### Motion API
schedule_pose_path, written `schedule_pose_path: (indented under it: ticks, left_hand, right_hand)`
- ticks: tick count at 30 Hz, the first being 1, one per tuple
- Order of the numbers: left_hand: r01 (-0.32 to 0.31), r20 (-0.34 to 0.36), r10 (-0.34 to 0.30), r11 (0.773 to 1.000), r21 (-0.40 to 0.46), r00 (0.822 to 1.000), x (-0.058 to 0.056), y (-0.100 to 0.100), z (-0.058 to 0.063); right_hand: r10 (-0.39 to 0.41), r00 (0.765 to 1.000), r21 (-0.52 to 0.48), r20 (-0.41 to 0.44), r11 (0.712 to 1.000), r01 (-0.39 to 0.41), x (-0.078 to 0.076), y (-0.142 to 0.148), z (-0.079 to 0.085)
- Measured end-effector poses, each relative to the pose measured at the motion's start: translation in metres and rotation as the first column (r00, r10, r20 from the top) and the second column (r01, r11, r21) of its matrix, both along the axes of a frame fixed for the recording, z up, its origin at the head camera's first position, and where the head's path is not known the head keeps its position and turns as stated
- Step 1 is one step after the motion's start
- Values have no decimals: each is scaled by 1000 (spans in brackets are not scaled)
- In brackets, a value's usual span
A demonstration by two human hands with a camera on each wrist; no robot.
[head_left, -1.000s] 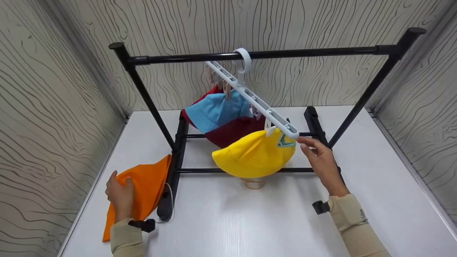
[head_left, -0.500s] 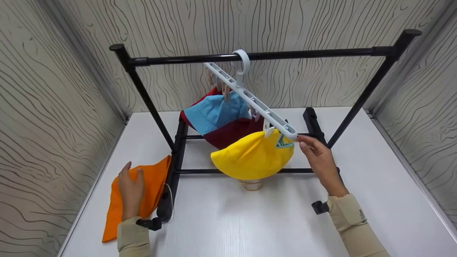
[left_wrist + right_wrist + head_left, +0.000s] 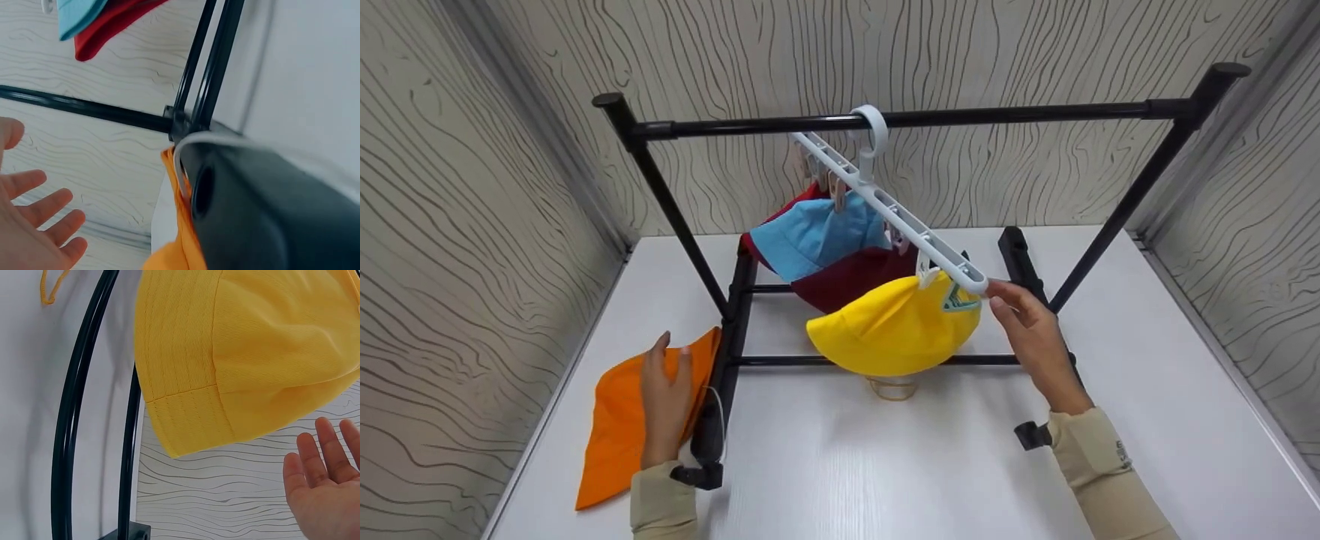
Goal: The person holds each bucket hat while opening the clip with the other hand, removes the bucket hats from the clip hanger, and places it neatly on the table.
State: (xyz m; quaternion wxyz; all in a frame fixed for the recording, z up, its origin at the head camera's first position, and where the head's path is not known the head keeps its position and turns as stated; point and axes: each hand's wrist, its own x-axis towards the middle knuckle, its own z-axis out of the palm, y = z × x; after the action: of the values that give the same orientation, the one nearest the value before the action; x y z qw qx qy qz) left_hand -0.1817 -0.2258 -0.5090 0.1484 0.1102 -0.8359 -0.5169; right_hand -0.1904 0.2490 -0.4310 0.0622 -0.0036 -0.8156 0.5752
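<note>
My left hand [image 3: 666, 397] is over the orange bucket hat [image 3: 611, 427] lying at the left; its fingers are spread and hold nothing, as the left wrist view also shows. My right hand [image 3: 1039, 341] has a fingertip at the near end of the white clip hanger [image 3: 911, 223], with the thumb apart and the other fingers fairly straight in the right wrist view. From the hanger, clothespins hold a yellow bucket hat [image 3: 892, 326], a dark maroon hat [image 3: 851, 277], a light blue hat [image 3: 814, 232] and a red one [image 3: 802, 196] partly hidden behind.
The hanger hooks over the top bar [image 3: 1020, 115] of a black rack. Its left foot [image 3: 709, 431] stands beside the orange hat, with a thin white cord [image 3: 721, 420] looped near it. Patterned panels [image 3: 960, 60] enclose the white table [image 3: 840, 465].
My left hand has slid to the right across the orange hat, its fingers lifting and spreading. The right hand stays at the hanger's end, and the hanging hats barely shift.
</note>
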Motion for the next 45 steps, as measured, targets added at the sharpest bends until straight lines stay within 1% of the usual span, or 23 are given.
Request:
schedule_pose_path:
  ticks: [9, 14, 16, 20, 24, 28, 31, 35, 38, 40, 45]
  left_hand:
    - [54, -52, -51, 996, 68, 997, 3, 23, 3]
    - [93, -104, -88, 995, 45, 991, 1, 38, 9]
    - [108, -127, -104, 994, 30, 987, -1, 43, 12]
    - [134, -150, -131, 991, 10, 980, -1, 54, 21]
    - [155, -154, -151, 988, 9, 976, 1, 65, 29]
    - [175, -137, -170, 984, 20, 976, 4, 75, 34]
    - [186, -150, -185, 983, -9, 971, 5, 83, 39]
    - [202, -207, -207, 978, -48, 956, 6, 92, 43]
    - [221, -242, -227, 974, -50, 944, 6, 97, 45]
    - [237, -253, -244, 970, -60, 936, 6, 101, 47]
    - [284, -265, -298, 955, -90, 917, 3, 110, 54]
  right_hand:
    - [-8, 1000, 41, -27, 999, 9, 1, -1, 3]
    - [4, 999, 18, -33, 1000, -3, 0, -2, 4]
    - [8, 999, 10, -34, 1000, -8, 0, -2, 4]
    - [14, 999, 1, -42, 1000, -14, 0, -3, 6]
    - [13, 999, -7, -49, 1000, -14, -1, -5, 7]
    - [16, 999, -13, -43, 1000, -17, -3, -7, 7]
    - [23, 999, -16, -41, 1000, -23, -4, -8, 8]
    - [28, 999, -19, -46, 999, -29, -5, -10, 10]
    - [37, 998, -19, -55, 999, -38, -5, -11, 12]
    - [38, 998, -14, -56, 999, -39, -6, -12, 13]
    - [47, 997, -42, -68, 998, -49, -8, -13, 15]
